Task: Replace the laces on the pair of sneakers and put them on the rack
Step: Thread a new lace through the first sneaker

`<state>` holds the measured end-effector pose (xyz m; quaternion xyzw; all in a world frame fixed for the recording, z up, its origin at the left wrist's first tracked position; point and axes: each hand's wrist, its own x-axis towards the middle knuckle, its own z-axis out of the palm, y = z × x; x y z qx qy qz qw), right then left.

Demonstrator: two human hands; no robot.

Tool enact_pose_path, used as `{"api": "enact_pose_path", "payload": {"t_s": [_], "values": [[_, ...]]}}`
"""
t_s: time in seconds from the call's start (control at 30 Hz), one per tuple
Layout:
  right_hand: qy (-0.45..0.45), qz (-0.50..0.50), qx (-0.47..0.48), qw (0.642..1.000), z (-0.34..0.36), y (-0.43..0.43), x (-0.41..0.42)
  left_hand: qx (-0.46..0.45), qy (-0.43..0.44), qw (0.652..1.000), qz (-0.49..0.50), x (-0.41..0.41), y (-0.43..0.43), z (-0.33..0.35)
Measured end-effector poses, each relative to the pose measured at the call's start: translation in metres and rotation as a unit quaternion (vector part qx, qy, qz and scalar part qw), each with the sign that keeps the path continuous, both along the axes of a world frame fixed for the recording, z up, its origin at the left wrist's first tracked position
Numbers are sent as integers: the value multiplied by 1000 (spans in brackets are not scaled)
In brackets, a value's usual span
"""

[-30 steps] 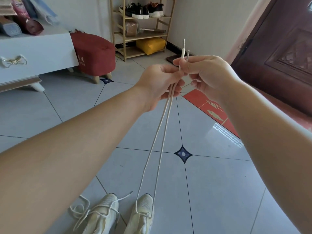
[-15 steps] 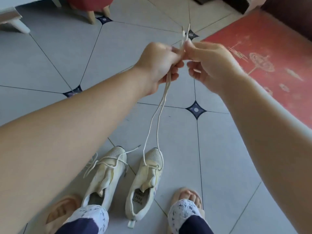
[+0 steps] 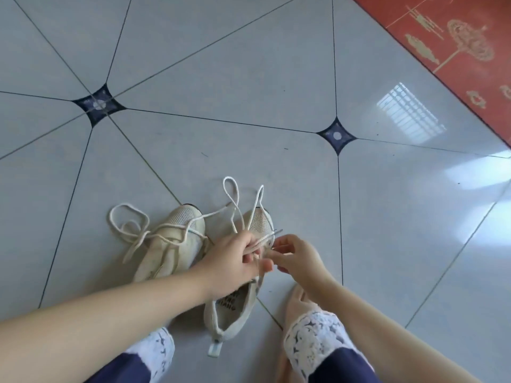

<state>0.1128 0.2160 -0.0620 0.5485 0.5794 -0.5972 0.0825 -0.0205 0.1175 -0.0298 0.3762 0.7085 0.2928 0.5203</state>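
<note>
Head view is looking straight down at the tile floor [image 3: 249,92], and there's loads of open tile stretching ahead and off to both sides of the shoes. The only real boundary is the red mat [image 3: 456,42], its edge running diagonally across the top right corner, well apart from everything. Both sneakers are sitting side by side near the bottom, toes pointing away. The left sneaker [image 3: 177,244] is lying with its loose lace [image 3: 145,234] spilling onto the tile on its left. The right sneaker [image 3: 237,308] is sitting just beside it, with a slippered foot [image 3: 297,299] planted near its right side, so it's getting a bit tight there.

Both hands are hovering low over the right sneaker, forearms coming in from the bottom corners. The left hand [image 3: 232,261] is curling round the lace [image 3: 228,178], gripping the strands while two loops are poking out past the toe. The right hand [image 3: 297,258] is pinching the lace near its tips, nearly touching the left.
</note>
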Motion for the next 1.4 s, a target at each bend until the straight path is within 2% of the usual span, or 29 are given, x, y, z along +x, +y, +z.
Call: {"api": "enact_pose_path", "payload": {"t_s": [0.03, 0.1, 0.2, 0.33, 0.63, 0.73, 0.8, 0.9, 1.0, 1.07, 1.17, 1.23, 1.3, 1.4], "values": [[2, -9, 17, 1000, -1, -2, -1, -15, -10, 1000, -22, 2, -6, -4], [-3, -22, 60, 998, -3, -4, -1, -43, 36, 996, -75, 5, -12, -12], [1, 15, 81, 997, -3, -6, -3, -3, 118, 987, -107, 8, -13, -20], [-16, 29, 113, 993, -6, -3, -6, 35, 159, 981, -105, 9, -16, -27], [41, -106, 17, 993, 6, 11, -14, 47, 185, 977, -97, 8, -20, -33], [15, 3, 38, 999, 9, 10, -15, 58, 167, 977, -122, 8, -22, -31], [8, 31, 53, 998, 7, 7, -14, 70, 136, 982, -113, 8, -20, -24], [3, 12, 78, 997, 3, 8, -10, 87, 45, 995, -13, 4, -1, -1], [33, -4, 22, 999, 4, 9, -8, 101, 12, 989, 103, -6, 28, 19], [38, -8, 0, 999, 5, 10, -8, 78, -53, 982, 165, -14, 46, 29], [20, 39, 72, 996, 7, 16, -9, 62, -197, 948, 241, -25, 69, 45], [52, 36, 97, 993, 14, 21, -13, 67, -268, 924, 266, -32, 80, 54], [98, 55, 109, 988, 23, 26, -18, 78, -324, 902, 274, -39, 90, 64], [113, 152, 199, 961, 35, 32, -31, 111, -389, 871, 279, -47, 107, 84]]}}
